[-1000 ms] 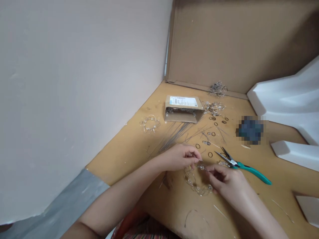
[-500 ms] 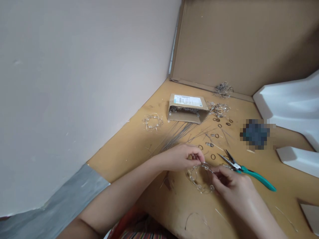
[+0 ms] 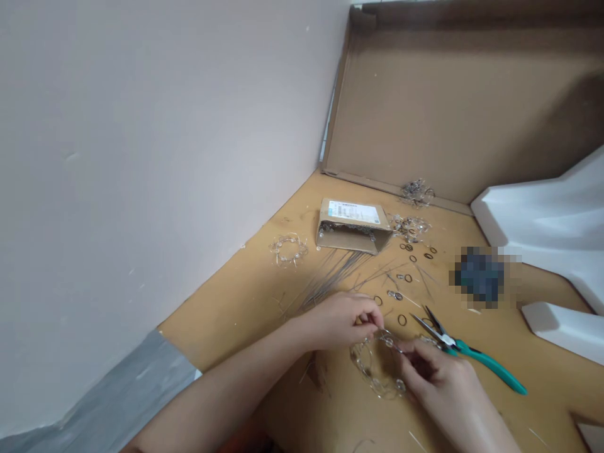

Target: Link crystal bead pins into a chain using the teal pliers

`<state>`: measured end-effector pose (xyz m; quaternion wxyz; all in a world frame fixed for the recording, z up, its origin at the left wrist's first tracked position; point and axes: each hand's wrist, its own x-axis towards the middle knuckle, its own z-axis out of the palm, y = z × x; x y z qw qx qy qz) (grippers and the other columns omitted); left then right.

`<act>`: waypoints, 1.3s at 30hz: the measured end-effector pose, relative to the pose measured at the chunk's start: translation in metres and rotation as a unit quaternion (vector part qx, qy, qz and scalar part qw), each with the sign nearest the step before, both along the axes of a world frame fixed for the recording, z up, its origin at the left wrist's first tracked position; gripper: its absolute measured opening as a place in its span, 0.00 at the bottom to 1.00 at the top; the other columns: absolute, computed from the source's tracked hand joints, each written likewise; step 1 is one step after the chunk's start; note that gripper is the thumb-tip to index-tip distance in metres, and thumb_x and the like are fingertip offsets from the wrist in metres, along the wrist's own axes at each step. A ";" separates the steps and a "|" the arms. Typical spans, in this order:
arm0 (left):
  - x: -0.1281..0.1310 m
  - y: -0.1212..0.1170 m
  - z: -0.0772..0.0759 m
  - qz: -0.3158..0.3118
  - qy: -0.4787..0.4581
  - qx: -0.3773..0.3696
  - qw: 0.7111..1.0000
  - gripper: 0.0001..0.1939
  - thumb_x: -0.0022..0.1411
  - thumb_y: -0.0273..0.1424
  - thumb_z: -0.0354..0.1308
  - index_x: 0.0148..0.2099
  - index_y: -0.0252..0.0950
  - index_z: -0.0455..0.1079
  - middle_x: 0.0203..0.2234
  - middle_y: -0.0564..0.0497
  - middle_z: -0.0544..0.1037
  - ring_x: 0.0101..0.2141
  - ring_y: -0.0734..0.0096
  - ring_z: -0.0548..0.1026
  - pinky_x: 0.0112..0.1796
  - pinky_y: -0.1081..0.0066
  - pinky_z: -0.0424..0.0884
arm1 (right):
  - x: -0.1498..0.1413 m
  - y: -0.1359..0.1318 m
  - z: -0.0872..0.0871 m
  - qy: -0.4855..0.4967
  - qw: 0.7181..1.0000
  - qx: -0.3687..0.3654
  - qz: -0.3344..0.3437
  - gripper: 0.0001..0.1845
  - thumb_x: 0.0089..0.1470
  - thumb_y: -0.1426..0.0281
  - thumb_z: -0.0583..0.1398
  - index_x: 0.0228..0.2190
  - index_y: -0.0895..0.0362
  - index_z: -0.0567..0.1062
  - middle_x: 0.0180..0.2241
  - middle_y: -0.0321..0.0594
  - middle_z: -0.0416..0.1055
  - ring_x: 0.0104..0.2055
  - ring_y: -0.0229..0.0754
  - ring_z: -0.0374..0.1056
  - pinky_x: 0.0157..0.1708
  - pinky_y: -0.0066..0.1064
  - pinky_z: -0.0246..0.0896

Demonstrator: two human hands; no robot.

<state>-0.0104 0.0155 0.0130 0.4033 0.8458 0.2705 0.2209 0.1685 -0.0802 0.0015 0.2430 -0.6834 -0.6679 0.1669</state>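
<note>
A ring of thin wire strung with clear beads (image 3: 371, 375) hangs between my two hands near the front of the table. My left hand (image 3: 352, 319) pinches the ring's upper left end between thumb and fingers. At its right side, my right hand (image 3: 436, 371) is closed on the wire, thumb against forefinger. Just beyond my right hand lie needle-nose pliers (image 3: 491, 362) with green handles, their jaws apart and pointing to the back left. A similar beaded wire ring (image 3: 289, 250) lies flat on the table at the left.
An open cardboard box (image 3: 353, 214) with a white label holds wire pieces. Straight wires (image 3: 333, 274) lie before it. Small dark rings (image 3: 402, 319) are scattered nearby, and tangled beaded wire (image 3: 411, 228) sits right of the box. White moulded foam (image 3: 542, 207) stands at the right.
The whole scene sits lower in view as the camera tilts up. Both hands keep their hold on the beaded wire ring, with little movement between them.
</note>
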 end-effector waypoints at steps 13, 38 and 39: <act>0.003 -0.004 -0.002 0.035 -0.024 0.002 0.999 0.03 0.54 0.25 0.56 0.31 0.36 0.70 0.26 0.54 0.73 0.29 0.76 0.69 0.34 0.76 0.63 | 0.002 0.001 -0.005 0.003 0.999 -0.009 -0.037 0.11 0.49 0.61 0.55 0.26 0.52 0.75 0.16 0.33 0.71 0.17 0.38 0.66 0.17 0.26 0.57; 0.005 0.002 -0.004 0.071 -0.154 -0.384 0.908 0.05 0.50 0.23 0.55 0.31 0.34 0.62 0.20 0.58 0.69 0.18 0.83 0.66 0.18 0.81 0.58 | 0.000 -0.001 0.013 -0.177 0.965 0.154 0.115 0.14 0.57 0.66 0.50 0.29 0.51 0.74 0.24 0.34 0.74 0.22 0.37 0.71 0.20 0.25 0.58; 0.003 0.003 -0.001 0.063 -0.153 -0.403 0.900 0.05 0.50 0.24 0.56 0.31 0.34 0.62 0.20 0.58 0.69 0.17 0.84 0.65 0.17 0.82 0.56 | 0.000 -0.001 0.013 -0.167 0.968 0.145 0.122 0.13 0.57 0.66 0.51 0.30 0.51 0.74 0.25 0.34 0.74 0.23 0.36 0.71 0.20 0.25 0.58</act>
